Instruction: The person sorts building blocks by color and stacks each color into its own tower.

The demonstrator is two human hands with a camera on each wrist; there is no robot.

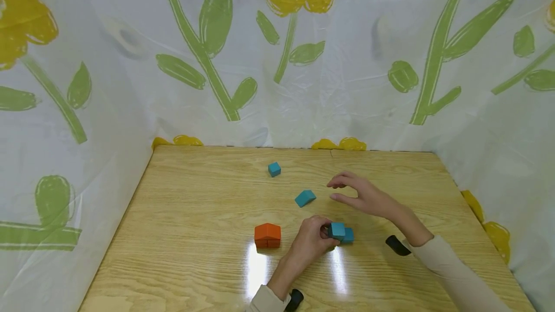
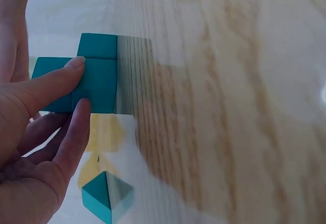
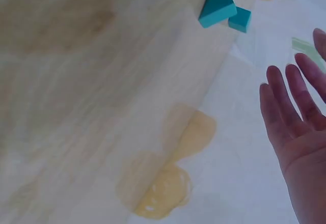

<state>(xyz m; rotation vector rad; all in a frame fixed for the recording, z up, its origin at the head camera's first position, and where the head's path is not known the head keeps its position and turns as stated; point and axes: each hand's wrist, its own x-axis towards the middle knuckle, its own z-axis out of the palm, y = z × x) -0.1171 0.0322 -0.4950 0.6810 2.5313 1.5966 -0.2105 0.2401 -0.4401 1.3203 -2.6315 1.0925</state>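
Note:
My left hand (image 1: 310,239) pinches a blue block (image 1: 337,231) between thumb and fingers. That block sits on top of one of two blue blocks standing side by side on the table; the lower right block (image 1: 348,235) shows beside it. In the left wrist view the thumb and a fingertip also touch the lower block (image 2: 99,84) under the held one. My right hand (image 1: 364,195) hovers to the upper right with fingers spread and holding nothing. Nearest to it lies a blue triangular block (image 1: 305,198). Farther back is a small blue cube (image 1: 274,169).
Left of my left hand stands a small orange house-shaped block stack (image 1: 267,236), a roof piece over two blocks. The wooden table (image 1: 195,196) is bounded behind and at both sides by a flower-printed white cloth (image 1: 347,100).

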